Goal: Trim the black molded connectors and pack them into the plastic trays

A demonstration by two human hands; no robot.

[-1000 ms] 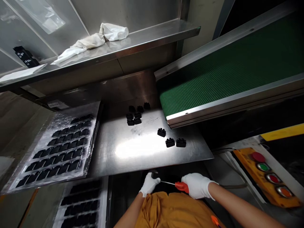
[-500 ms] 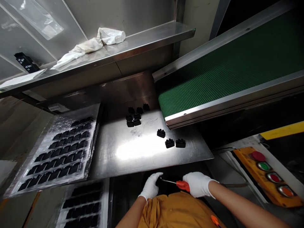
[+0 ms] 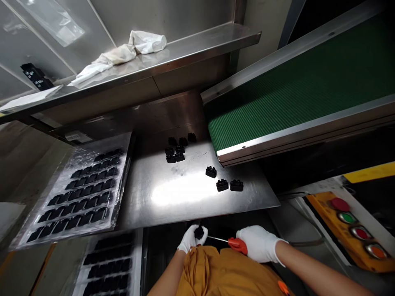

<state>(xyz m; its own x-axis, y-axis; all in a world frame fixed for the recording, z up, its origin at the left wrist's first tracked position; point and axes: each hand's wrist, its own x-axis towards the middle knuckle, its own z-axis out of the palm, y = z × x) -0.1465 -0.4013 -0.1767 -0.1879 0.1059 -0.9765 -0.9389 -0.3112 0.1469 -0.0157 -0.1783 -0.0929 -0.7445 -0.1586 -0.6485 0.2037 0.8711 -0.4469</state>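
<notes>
My left hand [image 3: 189,239], in a white glove, is closed around a small black part [image 3: 199,232] just below the front edge of the metal table. Gripped in my gloved right hand [image 3: 259,243] is a tool with a red handle [image 3: 237,245] and a thin metal shaft, which points left. The shaft's tip reaches the black part or the fingers beside it; contact cannot be made out. Several more black parts with knobbed tops lie on the table, a loose group [image 3: 179,149] farther back and three nearer me, among them one part [image 3: 236,186] at the right.
A plastic-covered tray [image 3: 66,181] with rows of black pieces lies at the left, and another tray [image 3: 135,263] sits lower down. The green conveyor belt [image 3: 277,90] slopes in from the right. A button box [image 3: 354,230] stands at lower right. White cloths [image 3: 123,53] rest on the shelf.
My left hand has turned, and the black part now shows between its fingers. The tool's shaft has shifted slightly, staying pointed at the left hand. The whole view has tilted a little.
</notes>
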